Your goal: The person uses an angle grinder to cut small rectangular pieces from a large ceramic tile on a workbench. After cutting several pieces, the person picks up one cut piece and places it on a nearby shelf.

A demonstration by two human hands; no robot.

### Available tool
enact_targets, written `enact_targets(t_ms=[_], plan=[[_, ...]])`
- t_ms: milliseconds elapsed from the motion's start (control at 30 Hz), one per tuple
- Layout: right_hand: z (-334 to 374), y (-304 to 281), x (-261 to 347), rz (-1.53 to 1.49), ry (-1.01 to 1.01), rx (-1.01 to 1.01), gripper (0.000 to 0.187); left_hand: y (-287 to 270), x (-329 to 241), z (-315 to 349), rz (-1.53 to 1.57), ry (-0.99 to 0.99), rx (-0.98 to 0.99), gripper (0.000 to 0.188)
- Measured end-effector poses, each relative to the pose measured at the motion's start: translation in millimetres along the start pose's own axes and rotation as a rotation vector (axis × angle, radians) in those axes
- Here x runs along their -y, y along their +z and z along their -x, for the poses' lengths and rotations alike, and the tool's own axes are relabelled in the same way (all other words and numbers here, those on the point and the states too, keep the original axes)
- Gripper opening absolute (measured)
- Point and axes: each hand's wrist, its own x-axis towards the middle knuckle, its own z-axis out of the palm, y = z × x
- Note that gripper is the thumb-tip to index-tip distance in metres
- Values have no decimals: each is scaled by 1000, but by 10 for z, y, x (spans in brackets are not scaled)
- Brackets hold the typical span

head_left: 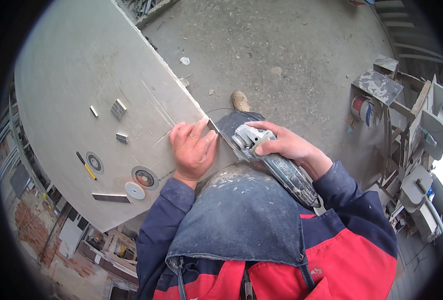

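Observation:
My right hand (284,145) is wrapped round the head of an angle grinder (287,172), whose body slants down toward my right forearm. The grinder's disc side is turned to the edge of the large grey tabletop (146,117); the disc itself shows only as a thin edge. At that edge my left hand (194,152) is closed, thumb and fingertips pinching a small dark strip (212,125) that is partly hidden by the fingers. Whether the disc touches the strip I cannot tell. A dusty denim apron (236,215) covers my lap below both hands.
On the tabletop lie a grey disc (94,162), a dark disc (145,178), a white disc (135,190), a yellow-and-black knife or marker (87,167), a long dark strip (111,198) and small striped blocks (119,109). A cluttered rack (414,125) stands right; a shoe (240,101) rests on the floor.

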Motion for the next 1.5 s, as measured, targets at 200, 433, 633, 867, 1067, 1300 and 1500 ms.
enact_targets(t_ms=[200, 433, 633, 867, 1067, 1300, 1500], plan=[[-45, -47, 10, -47, -51, -63, 77, -12, -17, -9, -4, -8, -7, 22], [-53, 128, 260, -41, -120, 22, 84, -28, -43, -64, 2, 7, -13, 22], [-43, 20, 93, 36, -55, 35, 79, -43, -52, -72, 8, 5, -36, 26], [33, -154, -122, -63, -66, -87, 79, -217, 109, -8, -79, -121, -163, 23], [104, -147, 9, -19, -149, -155, 81, -872, 951, 354, -423, -417, -245, 32], [121, 38, 107, -13, -221, -145, 87, -892, 1220, 467, -368, -490, -260, 27], [133, -18, 199, 14, -246, -125, 87, -951, 1225, 423, -341, -494, -295, 41]])
